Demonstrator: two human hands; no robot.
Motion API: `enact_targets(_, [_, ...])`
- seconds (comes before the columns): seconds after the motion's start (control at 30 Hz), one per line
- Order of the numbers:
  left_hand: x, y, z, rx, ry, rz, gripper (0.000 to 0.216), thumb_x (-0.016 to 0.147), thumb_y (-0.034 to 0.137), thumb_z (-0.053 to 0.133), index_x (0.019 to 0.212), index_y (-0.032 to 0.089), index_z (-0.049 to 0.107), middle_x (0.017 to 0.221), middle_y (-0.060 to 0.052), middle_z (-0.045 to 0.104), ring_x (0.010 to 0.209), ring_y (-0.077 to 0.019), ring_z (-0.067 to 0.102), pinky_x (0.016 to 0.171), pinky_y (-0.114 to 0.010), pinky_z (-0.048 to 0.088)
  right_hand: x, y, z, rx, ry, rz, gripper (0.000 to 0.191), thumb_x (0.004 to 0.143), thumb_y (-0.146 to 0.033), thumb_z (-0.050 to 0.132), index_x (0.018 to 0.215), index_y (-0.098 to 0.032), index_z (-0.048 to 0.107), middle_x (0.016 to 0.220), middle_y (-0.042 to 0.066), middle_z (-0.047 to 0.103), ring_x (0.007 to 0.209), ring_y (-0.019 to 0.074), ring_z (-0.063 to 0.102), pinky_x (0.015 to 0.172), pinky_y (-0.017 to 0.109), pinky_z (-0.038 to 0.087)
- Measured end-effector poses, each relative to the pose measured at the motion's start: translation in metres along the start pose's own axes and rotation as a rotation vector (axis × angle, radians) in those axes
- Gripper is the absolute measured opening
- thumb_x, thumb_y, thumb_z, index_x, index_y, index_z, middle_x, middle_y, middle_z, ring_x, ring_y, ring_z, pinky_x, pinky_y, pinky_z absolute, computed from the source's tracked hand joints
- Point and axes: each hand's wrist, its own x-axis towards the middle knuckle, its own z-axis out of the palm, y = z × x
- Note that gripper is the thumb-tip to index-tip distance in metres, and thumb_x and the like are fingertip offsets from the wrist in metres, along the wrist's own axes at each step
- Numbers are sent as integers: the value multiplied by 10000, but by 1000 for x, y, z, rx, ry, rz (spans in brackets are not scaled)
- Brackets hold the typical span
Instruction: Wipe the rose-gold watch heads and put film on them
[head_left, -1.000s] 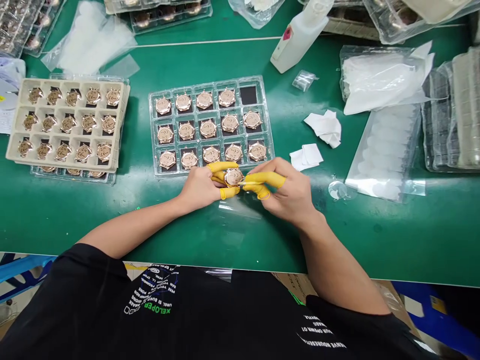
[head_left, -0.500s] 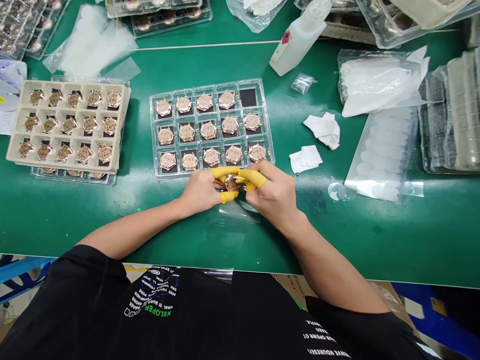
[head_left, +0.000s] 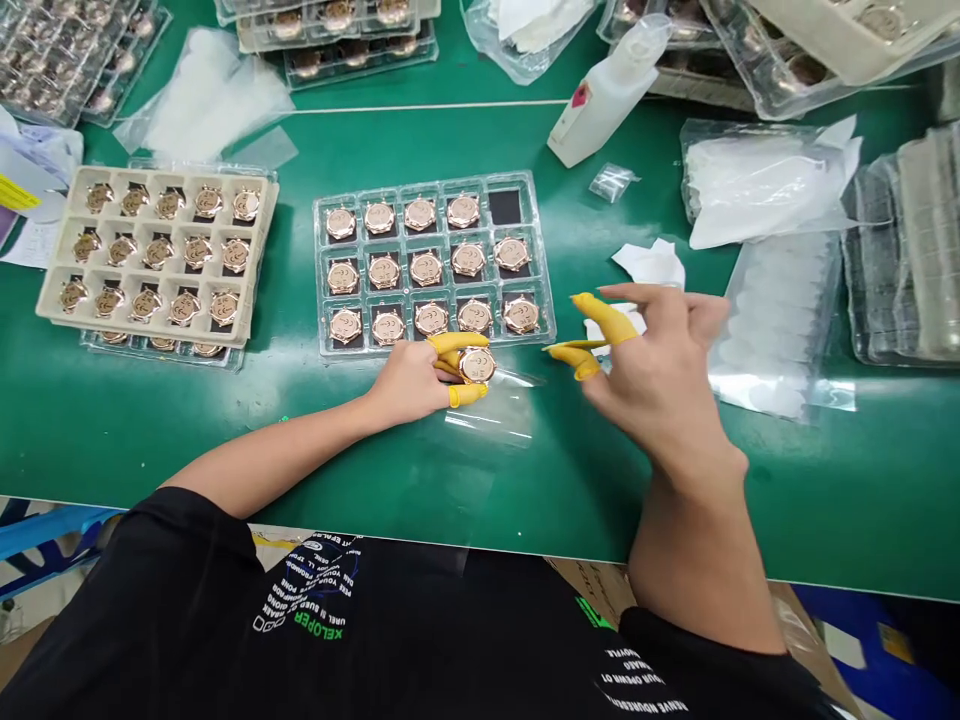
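Note:
My left hand (head_left: 409, 385) grips a rose-gold watch case (head_left: 478, 366) between finger and thumb, its engraved back turned up. Yellow finger cots cover the fingertips that touch it. To the right, clear of the watch case, my right hand (head_left: 664, 375) hovers with its fingers spread, also wearing yellow cots. Something thin and yellowish shows near its thumb; I cannot tell whether it is part of a cot. Just beyond my left hand lies a clear plastic tray (head_left: 322, 300) of similar watch cases, with one bare compartment at its far right corner. A transparent film (head_left: 495, 420) lies beneath the held case.
At left, a beige tray (head_left: 56, 275) of watch cases sits on another tray. A white bottle (head_left: 600, 110) leans at the back. Crumpled white tissue (head_left: 649, 262), bagged white material (head_left: 757, 185), a sheet of clear round films (head_left: 780, 320) and stacked trays (head_left: 907, 250) occupy the right.
My right hand has left the watch case, moving right, and its fingers have spread. My left hand keeps its hold on the case. The whole view has shifted slightly.

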Motion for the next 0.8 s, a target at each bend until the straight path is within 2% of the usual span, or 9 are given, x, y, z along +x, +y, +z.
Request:
enact_targets(0.07, [-1,0,0,24,-9,40,611,723,191,878,1321,168,754,939,-25,856,869,-195,831,875,-328,718,2,3,0,139,49,-37,407,915,-266,713,1322,-277,696,1241,145,699,1122,356,599,945,569,505])
enact_targets(0.13, [-2,0,0,64,-18,107,583,739,196,861,1314,171,765,988,-25,859,895,-197,831,894,-331,714,0,-5,11,357,45,-32,458,935,-330,730,1385,-314,646,1124,95,730,947,268,630,827,457,525])
enact_targets(0.23, [-4,-2,1,112,-51,214,539,768,205,838,1303,178,778,1056,-28,859,922,-193,828,922,-327,704,-8,-29,31,634,-120,41,513,964,-410,716,1448,-307,580,1008,42,751,751,182,603,656,341,472])
enact_targets(0.37, [-4,-5,2,83,-62,182,594,787,211,843,1372,207,738,1004,-16,860,906,-182,829,910,-314,700,-4,-45,37,791,-231,156,417,943,-456,750,1307,-273,661,844,-2,722,695,152,603,650,314,483])
enact_targets(0.47, [-2,-5,3,22,-7,79,692,796,239,867,1457,216,664,946,-14,860,886,-175,831,919,-320,699,34,-32,33,789,-59,196,304,904,-449,805,1134,-258,752,864,12,733,709,153,627,686,329,514])
enact_targets(0.53, [-1,-4,3,14,14,54,596,830,249,844,1404,204,693,961,-22,863,899,-167,829,940,-324,695,76,-17,38,739,94,219,230,907,-384,810,1072,-226,786,900,34,746,735,151,637,729,343,520])
enact_targets(0.6, [-1,-3,3,29,11,66,474,860,228,805,1327,186,731,974,-25,865,922,-161,828,962,-326,691,122,-1,52,634,141,260,171,870,-225,832,1027,-163,805,879,58,761,723,127,604,730,327,480])
enact_targets(0.7, [-1,-3,2,50,-5,86,434,865,198,787,1296,172,742,972,-25,866,929,-161,829,961,-330,696,172,14,78,515,39,359,188,879,-103,769,1061,-123,807,812,45,732,657,96,513,703,305,446])
enact_targets(0.8, [-1,-4,2,51,-13,99,421,864,201,788,1282,167,750,989,-33,868,917,-162,832,950,-332,702,186,20,90,328,-133,292,206,918,-150,719,1107,-142,802,895,68,743,755,143,573,769,347,474])
